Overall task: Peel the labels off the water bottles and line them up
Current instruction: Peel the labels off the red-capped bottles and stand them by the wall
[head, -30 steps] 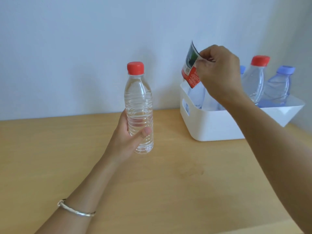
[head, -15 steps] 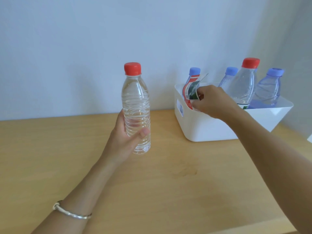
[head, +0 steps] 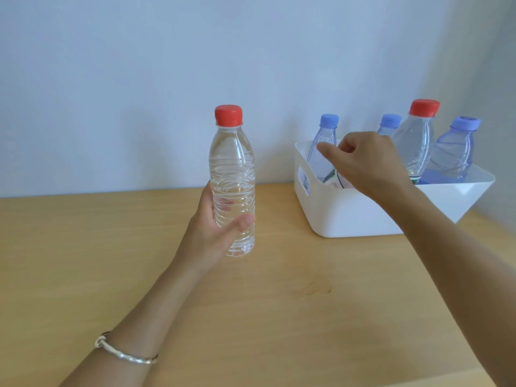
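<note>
Red-capped bare bottle (head: 233, 174) gripped by left hand (head: 212, 233), right hand (head: 365, 163) slack over peeled label (head: 332, 180) in white bin (head: 349, 216), print unreadable.

You've got two red-capped bottles (head: 233, 169) (head: 416, 146), three blue-capped bottles (head: 321, 160) (head: 389, 125) (head: 453, 152), one bin (head: 349, 216), one loose label (head: 335, 181) and one bracelet (head: 125, 354).

Both forearms are bare down to the wrists, and nothing is worn on the right hand (head: 368, 166). Behind the left hand (head: 212, 233), the wrist carries a thin silver bangle (head: 125, 354). It is smooth and shiny, a little uneven in thickness, with a small looped twist at its outer end. The left thumbnail (head: 245, 222) is short and plain.
</note>
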